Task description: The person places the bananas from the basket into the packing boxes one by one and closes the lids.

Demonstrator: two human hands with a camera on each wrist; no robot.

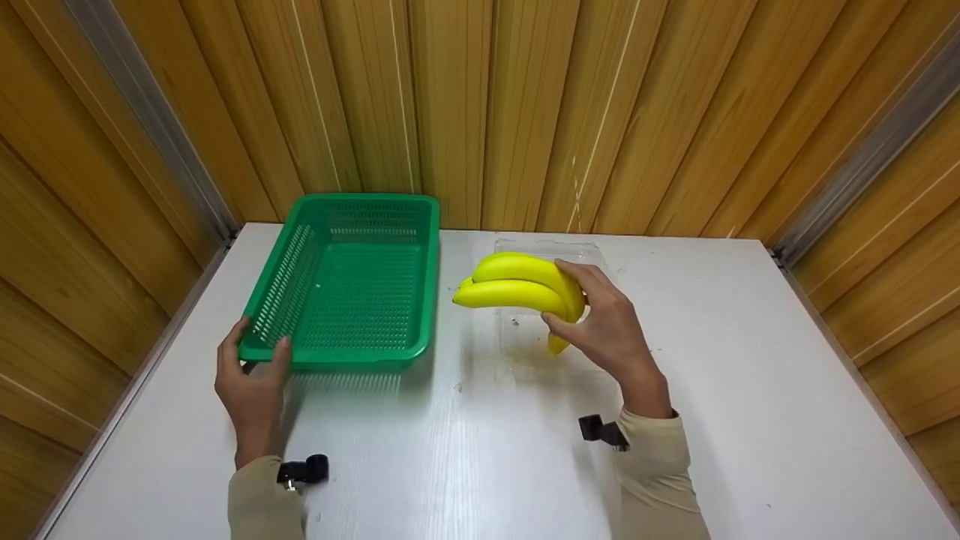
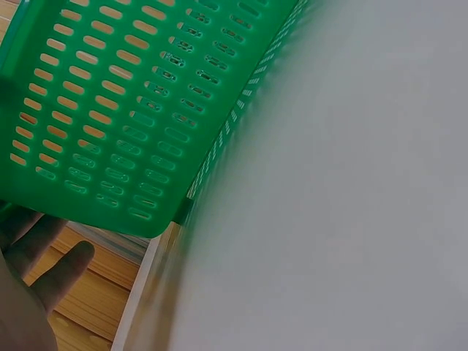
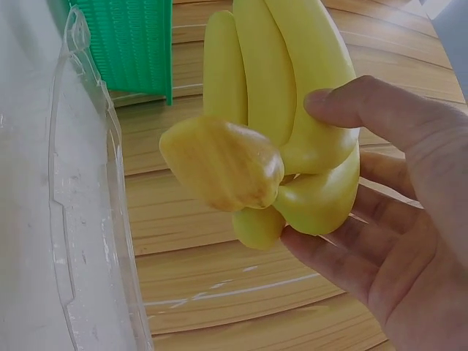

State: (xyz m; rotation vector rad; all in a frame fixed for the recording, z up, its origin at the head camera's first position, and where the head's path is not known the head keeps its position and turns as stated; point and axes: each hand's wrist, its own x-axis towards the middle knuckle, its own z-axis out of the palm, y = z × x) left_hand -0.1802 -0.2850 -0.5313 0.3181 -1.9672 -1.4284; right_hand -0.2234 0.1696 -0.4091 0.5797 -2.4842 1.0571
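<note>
My right hand grips a bunch of yellow bananas by its stem end, thumb on one side and fingers on the other. In the right wrist view, the thick stem end of the bananas faces the camera, with the thumb pressed on the outer banana. The bunch is held up over a clear plastic container, its tips pointing left to a green slotted basket. My left hand holds that basket at its near left corner, thumb at the front rim and fingers along the left side. Inside, the basket is bare.
The basket stands at the back left of a white table, near a wood-patterned wall. Similar panels rise on the left and right. Part of the clear container's rim shows in the right wrist view.
</note>
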